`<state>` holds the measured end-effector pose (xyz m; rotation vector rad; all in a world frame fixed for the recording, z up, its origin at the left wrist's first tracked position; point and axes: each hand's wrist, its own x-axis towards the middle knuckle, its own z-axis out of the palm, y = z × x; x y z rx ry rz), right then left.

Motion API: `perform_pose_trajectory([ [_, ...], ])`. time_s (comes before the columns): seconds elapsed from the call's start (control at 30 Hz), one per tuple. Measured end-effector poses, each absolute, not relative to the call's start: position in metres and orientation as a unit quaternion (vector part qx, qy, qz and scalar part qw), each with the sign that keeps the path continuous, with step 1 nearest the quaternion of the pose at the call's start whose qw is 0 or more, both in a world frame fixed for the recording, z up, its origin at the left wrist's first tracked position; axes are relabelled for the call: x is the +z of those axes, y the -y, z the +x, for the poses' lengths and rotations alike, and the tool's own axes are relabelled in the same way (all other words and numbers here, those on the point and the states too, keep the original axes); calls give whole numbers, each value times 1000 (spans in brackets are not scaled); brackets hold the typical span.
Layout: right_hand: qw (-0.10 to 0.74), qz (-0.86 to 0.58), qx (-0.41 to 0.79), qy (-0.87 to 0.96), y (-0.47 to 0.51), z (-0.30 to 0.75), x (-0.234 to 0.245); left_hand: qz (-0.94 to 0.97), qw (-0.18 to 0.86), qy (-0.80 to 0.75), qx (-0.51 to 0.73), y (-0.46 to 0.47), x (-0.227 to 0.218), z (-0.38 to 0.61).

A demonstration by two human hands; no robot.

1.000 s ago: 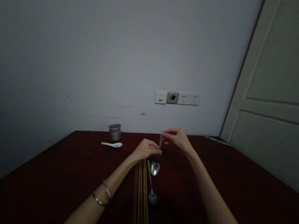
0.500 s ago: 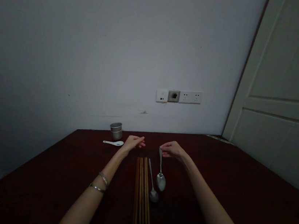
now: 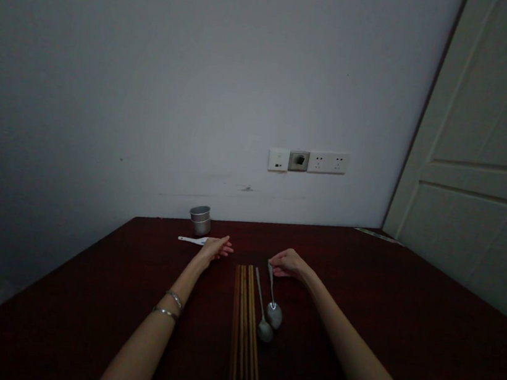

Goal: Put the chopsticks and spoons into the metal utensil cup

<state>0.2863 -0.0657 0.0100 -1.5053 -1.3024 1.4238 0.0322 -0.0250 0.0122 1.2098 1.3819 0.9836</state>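
Observation:
My right hand (image 3: pixel 288 263) pinches the handle end of a metal spoon (image 3: pixel 274 315), whose bowl points toward me. Just left of that spoon lies a second metal spoon (image 3: pixel 265 331), its handle leading away from me. Several wooden chopsticks (image 3: pixel 244 329) rest side by side to the left of the spoons. My left hand (image 3: pixel 216 249) hovers with fingers stretched and holds nothing. It partly covers a white soup spoon (image 3: pixel 191 240), which lies before a grey metal cup (image 3: pixel 201 221).
All of this is on a dark red table (image 3: pixel 130 273) that reaches a pale wall (image 3: pixel 83 99). Sockets and switches (image 3: pixel 308 162) sit on the wall. A panelled door (image 3: pixel 488 146) stands at the right. A thin flat strip (image 3: pixel 378 236) lies at the table's far right edge.
My right hand has come down slightly, and the spoon's handle is lower, with its bowl nearer the second spoon. My left hand has shifted left, now covering part of the soup spoon.

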Motion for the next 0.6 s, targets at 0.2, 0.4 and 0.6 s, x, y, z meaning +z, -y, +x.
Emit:
perform_pose_trajectory([
  [0.2, 319, -626, 490, 516, 61, 279, 7, 488, 513, -565, 424, 24, 9, 30],
  [0.4, 303, -658, 419, 547, 60, 272, 6, 480, 506, -571, 434, 24, 6, 30],
  [0.6, 311, -660, 395, 558, 60, 265, 2, 468, 504, -572, 447, 22, 2, 28],
])
